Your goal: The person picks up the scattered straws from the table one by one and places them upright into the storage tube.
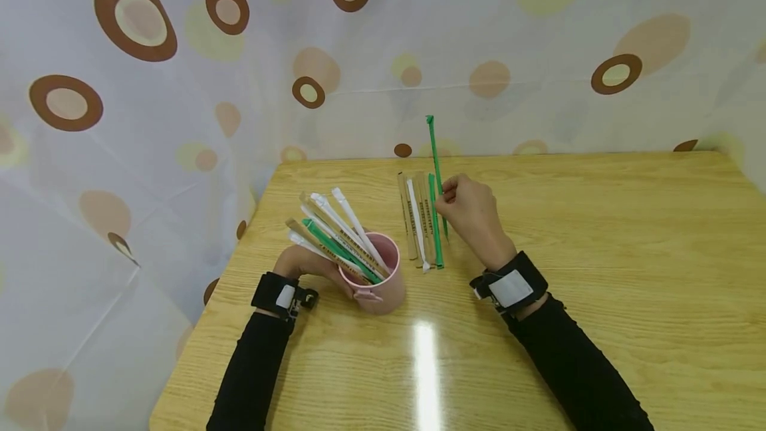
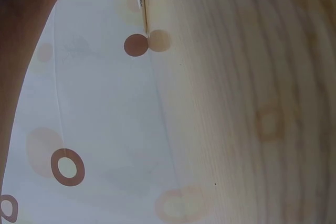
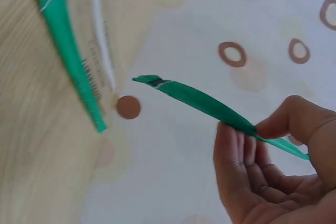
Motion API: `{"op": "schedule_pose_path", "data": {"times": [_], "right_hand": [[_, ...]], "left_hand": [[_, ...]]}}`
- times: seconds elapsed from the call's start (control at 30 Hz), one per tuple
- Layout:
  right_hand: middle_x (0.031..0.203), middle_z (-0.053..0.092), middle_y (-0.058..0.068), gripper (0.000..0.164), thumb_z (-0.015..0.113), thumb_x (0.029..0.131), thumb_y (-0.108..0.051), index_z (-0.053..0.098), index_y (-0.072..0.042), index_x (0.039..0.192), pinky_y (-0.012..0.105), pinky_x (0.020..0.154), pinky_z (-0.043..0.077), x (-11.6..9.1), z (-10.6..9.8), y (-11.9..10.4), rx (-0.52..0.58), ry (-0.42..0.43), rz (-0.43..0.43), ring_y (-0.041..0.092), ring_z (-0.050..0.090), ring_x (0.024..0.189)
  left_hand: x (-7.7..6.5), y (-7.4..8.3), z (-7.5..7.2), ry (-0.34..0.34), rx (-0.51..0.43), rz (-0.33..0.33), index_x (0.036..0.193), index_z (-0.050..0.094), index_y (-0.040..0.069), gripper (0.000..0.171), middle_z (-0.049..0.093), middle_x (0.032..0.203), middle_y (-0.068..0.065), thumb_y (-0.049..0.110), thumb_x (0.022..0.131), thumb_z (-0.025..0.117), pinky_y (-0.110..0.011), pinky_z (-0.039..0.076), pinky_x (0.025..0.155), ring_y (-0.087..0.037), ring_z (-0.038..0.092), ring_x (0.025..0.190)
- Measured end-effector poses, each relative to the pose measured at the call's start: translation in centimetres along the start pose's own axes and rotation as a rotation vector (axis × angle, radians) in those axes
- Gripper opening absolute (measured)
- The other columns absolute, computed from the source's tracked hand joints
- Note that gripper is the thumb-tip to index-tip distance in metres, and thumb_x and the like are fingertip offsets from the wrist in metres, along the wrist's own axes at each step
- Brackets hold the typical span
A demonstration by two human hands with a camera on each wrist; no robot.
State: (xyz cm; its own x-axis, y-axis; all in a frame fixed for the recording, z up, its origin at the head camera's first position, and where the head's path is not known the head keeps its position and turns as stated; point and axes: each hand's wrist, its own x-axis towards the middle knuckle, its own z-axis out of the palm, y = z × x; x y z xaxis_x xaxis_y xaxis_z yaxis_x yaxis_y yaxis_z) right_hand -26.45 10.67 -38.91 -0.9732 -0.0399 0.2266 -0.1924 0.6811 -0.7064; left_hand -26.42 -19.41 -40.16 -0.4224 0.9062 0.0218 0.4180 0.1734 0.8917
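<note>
My right hand [image 1: 475,211] pinches a green paper-wrapped straw [image 1: 435,151] between thumb and fingers, its far end tilted up off the table. In the right wrist view the straw [image 3: 199,100] sticks out past both sides of the fingertips. Just left of that hand lies a row of wrapped straws: a green one [image 1: 435,231], a white one [image 1: 415,221] and brown ones [image 1: 407,218]. My left hand [image 1: 308,263] grips a pink cup [image 1: 391,291] from its left side, thumb at the front; most fingers are hidden. Several white, brown and green wrapped straws [image 1: 341,238] lean leftward in the cup.
The wooden table [image 1: 598,251] carries everything. A white curtain [image 1: 383,38] with brown and yellow spots hangs behind it and along the left side. Part of a printed brown wrapper [image 2: 142,3] shows at the top of the left wrist view.
</note>
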Motion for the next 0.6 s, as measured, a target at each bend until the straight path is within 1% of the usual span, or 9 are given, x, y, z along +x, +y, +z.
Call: {"op": "schedule_pose_path", "data": {"times": [0.1,0.23,0.47,0.6], "right_hand": [[0.097,0.070,0.017,0.025,0.060,0.091,-0.006,0.065,0.005,0.113,0.040,0.072,0.057,-0.8,-0.3,-1.0,0.075,0.043,-0.058,0.029,0.068,0.085],[0.096,0.069,0.016,0.021,0.061,0.090,-0.003,0.064,0.003,0.110,0.038,0.074,0.057,-1.8,-0.6,-2.1,0.139,0.090,-0.125,0.027,0.067,0.086],[0.094,0.070,0.015,0.018,0.063,0.089,0.000,0.064,0.003,0.107,0.031,0.072,0.060,-3.0,-1.5,-3.4,0.208,0.142,-0.205,0.024,0.068,0.086],[0.093,0.069,0.014,0.017,0.064,0.089,0.002,0.064,0.003,0.105,0.028,0.070,0.060,-3.3,-1.5,-3.7,0.220,0.153,-0.239,0.023,0.068,0.085]], "left_hand": [[0.0,-0.1,0.1,-0.002,0.001,0.005,0.143,0.040,-0.017,0.093,0.052,0.140,-0.034,0.003,0.069,0.093,-0.028,0.040,0.113,-0.016,0.050,0.132],[-0.1,-0.4,0.1,-0.003,0.029,0.007,0.143,0.041,-0.016,0.093,0.053,0.140,-0.032,0.002,0.069,0.093,-0.027,0.040,0.113,-0.011,0.050,0.132],[0.0,-0.5,-0.1,0.005,0.041,0.034,0.142,0.042,-0.016,0.092,0.054,0.138,-0.032,-0.004,0.066,0.093,-0.028,0.041,0.112,-0.011,0.051,0.130],[0.0,-0.5,-0.1,-0.002,0.064,0.032,0.141,0.043,-0.016,0.091,0.056,0.137,-0.031,-0.003,0.067,0.093,-0.028,0.042,0.112,-0.009,0.052,0.129]]}}
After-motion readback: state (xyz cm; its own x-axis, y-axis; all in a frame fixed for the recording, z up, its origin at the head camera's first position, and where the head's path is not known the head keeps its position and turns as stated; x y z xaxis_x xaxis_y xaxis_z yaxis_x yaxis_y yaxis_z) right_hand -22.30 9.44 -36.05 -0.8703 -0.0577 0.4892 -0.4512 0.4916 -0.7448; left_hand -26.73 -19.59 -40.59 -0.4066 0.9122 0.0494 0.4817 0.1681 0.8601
